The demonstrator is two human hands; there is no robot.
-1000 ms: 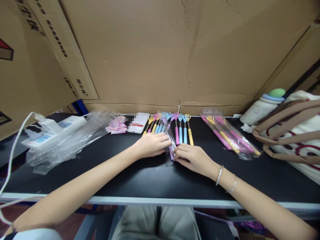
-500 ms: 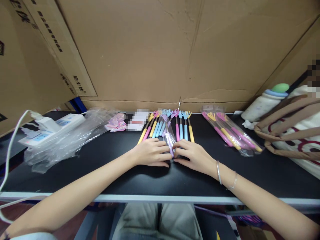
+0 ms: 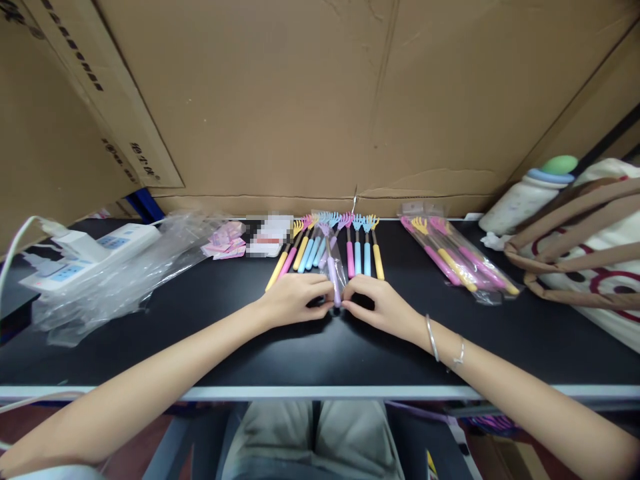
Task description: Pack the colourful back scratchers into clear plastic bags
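A purple back scratcher (image 3: pixel 332 271) with a claw-shaped head lies in a clear plastic bag (image 3: pixel 341 267) at the middle of the black table. My left hand (image 3: pixel 299 299) is closed in a pinch at the bag's near left edge, beside the handle's end. From the other side my right hand (image 3: pixel 379 304) pinches the near right edge, thumb and fingertips together. Beyond my hands several loose back scratchers are laid side by side, among them a yellow one (image 3: pixel 379 261) and a blue one (image 3: pixel 367 259).
Bagged back scratchers (image 3: pixel 453 267) lie at the right, near a white bottle (image 3: pixel 520 203) and a cloth bag (image 3: pixel 575 267). Empty plastic bags (image 3: pixel 115 280), a power strip (image 3: pixel 90 257) and pink cards (image 3: pixel 225 241) occupy the left. Cardboard (image 3: pixel 280 100) walls the back.
My spread fingers have drawn in to pinches at the bag's near end. The purple handle now shows more plainly between my hands, and the view has shifted slightly.
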